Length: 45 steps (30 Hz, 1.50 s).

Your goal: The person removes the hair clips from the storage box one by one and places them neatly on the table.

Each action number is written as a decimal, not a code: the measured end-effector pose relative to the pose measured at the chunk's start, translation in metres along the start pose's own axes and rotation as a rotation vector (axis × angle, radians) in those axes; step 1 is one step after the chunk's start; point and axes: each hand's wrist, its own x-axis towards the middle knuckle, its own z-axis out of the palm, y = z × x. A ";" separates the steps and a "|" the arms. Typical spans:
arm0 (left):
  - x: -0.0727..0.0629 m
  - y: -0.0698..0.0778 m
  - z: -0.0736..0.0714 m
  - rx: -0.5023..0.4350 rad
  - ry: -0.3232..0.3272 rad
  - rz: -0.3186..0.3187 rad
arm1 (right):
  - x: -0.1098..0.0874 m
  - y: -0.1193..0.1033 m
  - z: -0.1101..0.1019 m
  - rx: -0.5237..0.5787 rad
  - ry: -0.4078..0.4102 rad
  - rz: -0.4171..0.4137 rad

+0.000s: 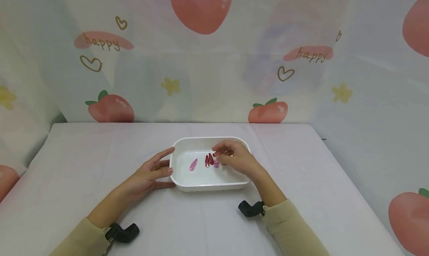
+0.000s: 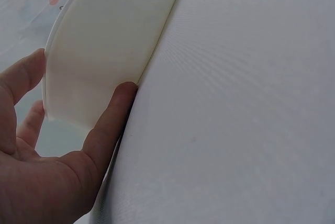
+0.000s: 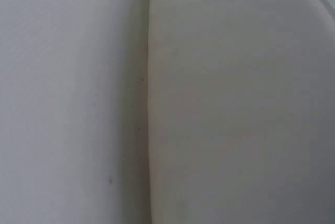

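In the head view, a white plastic tray (image 1: 211,182) stands on the table with several teardrop-shaped hair clips inside. A pink hair clip (image 1: 193,164) lies alone on the left, and two red hair clips (image 1: 209,160) lie side by side nearer the middle. My left hand (image 1: 147,176) rests its spread, mostly straight fingers against the tray's left side. In the left wrist view those fingers (image 2: 107,124) touch the tray's wall. My right hand (image 1: 236,158) is over the tray with bent fingers. Its fingertips are at a second pink piece (image 1: 216,165), partly covered; whether they pinch it is unclear.
A white cloth covers the table (image 1: 201,222). Behind it hangs a pale curtain (image 1: 207,73) printed with fruit, hearts and flowers. Black wrist devices (image 1: 124,233) sit at both cuffs. The right wrist view shows the tray's outer wall (image 3: 235,103) and no hand.
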 end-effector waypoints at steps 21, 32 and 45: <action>-0.002 -0.002 0.000 0.004 0.010 0.008 | -0.003 0.001 0.010 -0.322 -0.114 0.020; -0.001 -0.001 0.000 0.004 0.009 0.003 | -0.004 0.001 0.015 -0.545 -0.097 0.009; -0.001 -0.001 0.000 0.001 0.006 0.011 | -0.002 0.002 0.015 -0.543 -0.094 0.012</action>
